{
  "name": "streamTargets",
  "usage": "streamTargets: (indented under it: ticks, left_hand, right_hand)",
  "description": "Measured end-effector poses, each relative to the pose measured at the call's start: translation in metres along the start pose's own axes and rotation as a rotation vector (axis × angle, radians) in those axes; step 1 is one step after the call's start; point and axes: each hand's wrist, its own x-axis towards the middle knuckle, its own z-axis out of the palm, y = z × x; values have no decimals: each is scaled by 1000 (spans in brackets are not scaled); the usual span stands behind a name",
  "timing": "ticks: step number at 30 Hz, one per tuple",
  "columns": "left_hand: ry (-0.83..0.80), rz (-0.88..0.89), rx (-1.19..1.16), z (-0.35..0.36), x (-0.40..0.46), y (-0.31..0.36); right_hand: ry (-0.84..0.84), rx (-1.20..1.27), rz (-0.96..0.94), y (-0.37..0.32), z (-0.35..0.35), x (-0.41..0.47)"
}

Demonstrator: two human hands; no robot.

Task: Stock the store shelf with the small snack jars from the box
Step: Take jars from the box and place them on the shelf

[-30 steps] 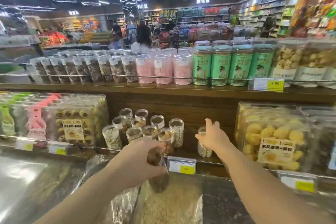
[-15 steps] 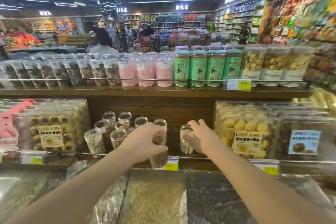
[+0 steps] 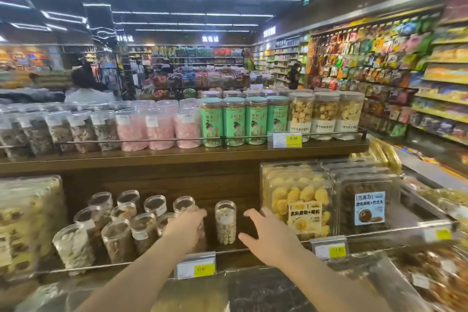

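1. At the middle of the view, a dark wooden lower shelf (image 3: 228, 246) carries a cluster of small snack jars (image 3: 121, 225), clear with clear lids, standing upright in rows at about 8 o'clock.
2. Left hand (image 3: 186, 229) is curled round a snack jar (image 3: 184, 204) at the right edge of that cluster; only the jar's lid and upper wall show above the fingers, and the base is hidden.
3. Just to the right, at 3 o'clock from that hand, a lone jar of pale pieces (image 3: 225, 221) stands upright on the shelf, apart from both hands.
4. Right hand (image 3: 269, 234) hovers at 3 o'clock from the lone jar, fingers spread and holding nothing, with bare shelf wood showing between it and the jar.
5. A thin metal rail (image 3: 379, 232) runs along the shelf's front edge, carrying yellow price tags (image 3: 196, 266).
6. Clear boxes of yellow pastries (image 3: 298, 200) bound the open spot at 3 o'clock, touching a box of dark pastries (image 3: 367, 202).
7. Up at 12 o'clock, the upper shelf (image 3: 177, 157) holds tall jars behind its own rail: pink ones (image 3: 157, 126), green-labelled ones (image 3: 234, 121), and popcorn-like ones (image 3: 324, 114).
8. Beyond them, at 12 to 2 o'clock, store aisles run under ceiling strip lights, with a wall of hanging snack packets (image 3: 367, 58) at 2 o'clock.
9. Along 6 o'clock, bagged goods (image 3: 202, 294) lie blurred below the rail.
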Motion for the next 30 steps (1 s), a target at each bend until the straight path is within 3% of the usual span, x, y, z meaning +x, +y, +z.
streamTargets:
  ticks: [3, 12, 18, 30]
  left_hand:
    - [-26, 22, 21, 5, 0, -3]
    - [107, 78, -105, -29, -33, -14]
    - [61, 55, -103, -52, -87, -44]
    - [143, -300, -148, -72, -234, -128]
  right_hand:
    - [-6, 20, 29, -2, 2, 1]
    - [-5, -30, 25, -27, 5, 6]
    - [-38, -48, -27, -53, 6, 6]
    - [-164, -78, -446, -187, 39, 20]
